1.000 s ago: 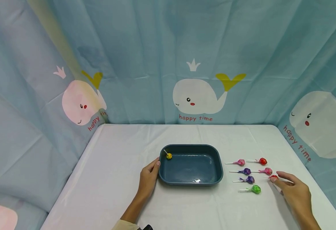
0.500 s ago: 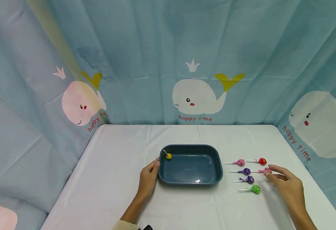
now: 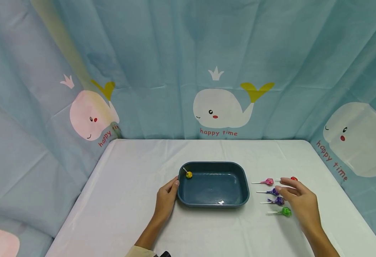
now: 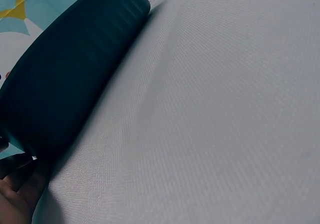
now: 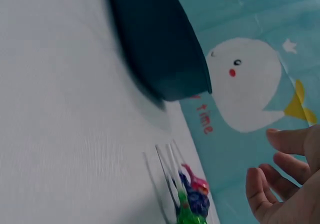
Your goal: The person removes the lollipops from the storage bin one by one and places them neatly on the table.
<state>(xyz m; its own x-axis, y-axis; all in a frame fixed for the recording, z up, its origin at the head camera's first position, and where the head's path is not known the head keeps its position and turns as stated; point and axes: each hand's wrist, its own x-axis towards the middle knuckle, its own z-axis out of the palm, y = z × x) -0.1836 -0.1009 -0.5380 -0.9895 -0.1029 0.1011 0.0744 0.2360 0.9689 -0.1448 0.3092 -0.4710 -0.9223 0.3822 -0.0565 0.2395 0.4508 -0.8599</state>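
At the left end of a dark teal rectangular tray (image 3: 213, 205), my left hand (image 3: 166, 200) grips the side, thumb at the rim. A yellow lollipop (image 3: 189, 175) lies in the tray's back left corner. My right hand (image 3: 301, 205) hovers over the lollipops to the right, fingers loosely bent, thumb tip right at the head of a purple lollipop (image 3: 265, 192). Nothing shows between its fingers in the right wrist view. Around it lie a pink lollipop (image 3: 268, 181), another purple one (image 3: 279, 201), a green lollipop (image 3: 285, 212) and a partly covered red lollipop (image 3: 294, 178).
A white cloth (image 3: 126, 178) covers the table. Behind and at both sides hangs a blue curtain (image 3: 162, 71) printed with whales. The table's right edge runs just beyond the lollipops.
My right hand has moved left across the lollipops, from a red one past a pink one to a purple one; it now covers the places of those first two. The left hand and tray stay put.
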